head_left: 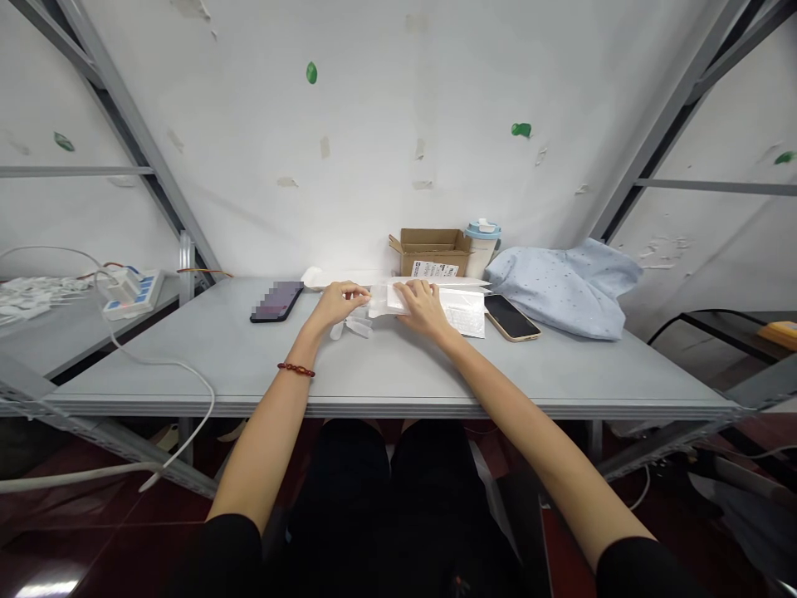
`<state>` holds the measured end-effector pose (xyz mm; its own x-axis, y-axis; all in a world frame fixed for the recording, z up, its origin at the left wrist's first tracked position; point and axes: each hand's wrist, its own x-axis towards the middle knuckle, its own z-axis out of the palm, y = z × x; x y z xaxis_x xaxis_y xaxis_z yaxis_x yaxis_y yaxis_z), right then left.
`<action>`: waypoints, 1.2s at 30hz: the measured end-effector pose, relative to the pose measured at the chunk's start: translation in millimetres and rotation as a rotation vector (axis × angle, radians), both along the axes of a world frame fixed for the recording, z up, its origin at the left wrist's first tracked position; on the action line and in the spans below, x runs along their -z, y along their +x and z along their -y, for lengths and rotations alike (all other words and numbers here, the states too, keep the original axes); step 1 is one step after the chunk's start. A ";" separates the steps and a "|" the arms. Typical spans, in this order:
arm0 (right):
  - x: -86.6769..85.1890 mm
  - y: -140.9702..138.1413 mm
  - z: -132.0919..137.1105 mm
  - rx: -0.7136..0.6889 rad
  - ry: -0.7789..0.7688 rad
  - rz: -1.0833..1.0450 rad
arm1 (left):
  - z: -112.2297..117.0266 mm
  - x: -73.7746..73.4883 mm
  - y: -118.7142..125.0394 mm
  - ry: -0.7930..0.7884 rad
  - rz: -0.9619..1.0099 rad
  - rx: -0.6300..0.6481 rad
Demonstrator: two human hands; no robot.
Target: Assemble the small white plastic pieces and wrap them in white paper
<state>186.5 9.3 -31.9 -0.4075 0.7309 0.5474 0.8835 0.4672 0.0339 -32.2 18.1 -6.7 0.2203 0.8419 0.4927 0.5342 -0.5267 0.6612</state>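
Both my hands rest on the far middle of the grey table [386, 374]. My left hand [339, 303], with a red bead bracelet on its wrist, has its fingers curled round the end of a small clear plastic packet [378, 301]. My right hand [420, 306] lies on the same packet, fingers bent over it, pressing it down. Two small clear pieces [352, 326] lie on the table just under my left hand. A flat clear bag with white contents [466, 316] lies to the right of my right hand.
A dark phone [277, 301] lies to the left, a second phone [511, 317] to the right. Behind stand an open cardboard box [431, 249], a lidded cup [481, 246] and a pale blue cloth bundle [564, 286]. A power strip [132, 292] with a white cable sits on the left shelf.
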 end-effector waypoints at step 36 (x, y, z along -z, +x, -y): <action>1.1 5.8 -3.3 0.035 0.032 -0.046 | -13.5 5.6 -47.4 -0.393 -0.186 -0.207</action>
<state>192.3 12.5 -33.0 -0.3563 0.7258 0.5884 0.9000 0.4358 0.0074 -79.6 31.6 -12.4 0.0824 0.9919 0.0969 0.7299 -0.1263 0.6718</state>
